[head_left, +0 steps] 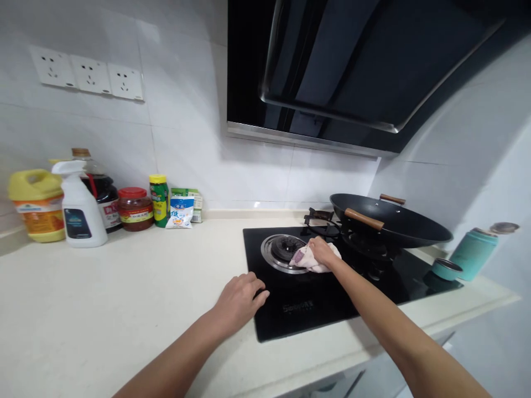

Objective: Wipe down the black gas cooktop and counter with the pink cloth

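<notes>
My right hand (321,251) is closed on a pale pink cloth (312,261), pressed against the right side of the left burner (285,250) on the black glass gas stove (302,309). A metal ring surrounds that burner. My left hand (240,301), holding nothing, is at the stove's left edge with its fingers loosely bent and apart. Whether it touches the surface I cannot tell. A black wok (398,221) with wooden handles sits over the right burner. Behind the cloth, a pot support (321,221) lies at the back of the stove.
Along the left wall stand a yellow jug (37,204), a white spray bottle (81,207), a dark sauce bottle (108,199), a red-lidded jar (135,209), a green shaker (159,200) and a salt packet (181,213). A turquoise canister (473,253) is at right. Overhead hangs the range hood (332,66).
</notes>
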`<state>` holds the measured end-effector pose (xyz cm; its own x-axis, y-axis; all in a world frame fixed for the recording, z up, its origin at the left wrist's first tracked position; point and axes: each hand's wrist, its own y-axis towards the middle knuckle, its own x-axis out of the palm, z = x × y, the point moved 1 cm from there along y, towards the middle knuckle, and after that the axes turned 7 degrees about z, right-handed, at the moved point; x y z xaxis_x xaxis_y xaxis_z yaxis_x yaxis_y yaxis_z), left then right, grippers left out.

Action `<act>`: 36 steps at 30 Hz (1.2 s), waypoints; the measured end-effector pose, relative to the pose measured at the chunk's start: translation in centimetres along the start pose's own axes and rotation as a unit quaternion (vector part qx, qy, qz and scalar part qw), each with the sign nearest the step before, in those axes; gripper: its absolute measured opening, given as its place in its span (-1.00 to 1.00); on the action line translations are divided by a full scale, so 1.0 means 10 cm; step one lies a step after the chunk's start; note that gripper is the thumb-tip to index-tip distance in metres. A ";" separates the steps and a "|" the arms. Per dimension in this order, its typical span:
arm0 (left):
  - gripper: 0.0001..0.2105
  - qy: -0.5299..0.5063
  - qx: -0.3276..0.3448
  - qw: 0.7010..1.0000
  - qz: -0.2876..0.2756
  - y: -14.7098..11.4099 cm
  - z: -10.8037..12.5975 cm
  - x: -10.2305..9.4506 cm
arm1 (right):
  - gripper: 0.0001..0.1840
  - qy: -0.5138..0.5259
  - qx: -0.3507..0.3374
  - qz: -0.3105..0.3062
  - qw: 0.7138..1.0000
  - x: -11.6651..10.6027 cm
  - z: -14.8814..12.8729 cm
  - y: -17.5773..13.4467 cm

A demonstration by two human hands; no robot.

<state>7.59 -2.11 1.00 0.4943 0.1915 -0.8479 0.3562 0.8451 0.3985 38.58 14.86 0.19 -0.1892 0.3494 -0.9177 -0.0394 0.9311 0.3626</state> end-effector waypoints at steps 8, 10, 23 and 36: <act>-0.69 0.033 0.034 0.999 0.000 -0.02 -0.02 0.05 | -0.59 -0.113 0.030 0.041 0.992 -0.18 0.04 -0.02; -0.70 0.036 0.039 0.999 0.003 -0.02 -0.02 0.06 | -0.48 -0.116 0.041 0.035 0.992 -0.25 0.05 -0.08; -0.74 0.035 0.048 0.998 -0.006 -0.05 -0.02 0.06 | -0.32 -0.060 0.019 -0.074 0.995 -0.14 0.17 -0.21; -0.75 0.045 0.063 0.997 -0.001 -0.07 -0.01 0.11 | -0.49 -0.062 -0.021 -0.049 0.997 0.06 0.24 0.37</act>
<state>7.81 -2.41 -0.22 0.4225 0.2393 -0.8742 0.4560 0.7774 0.4332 40.72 18.79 0.58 -0.0589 0.2701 -0.9610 -0.0941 0.9569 0.2747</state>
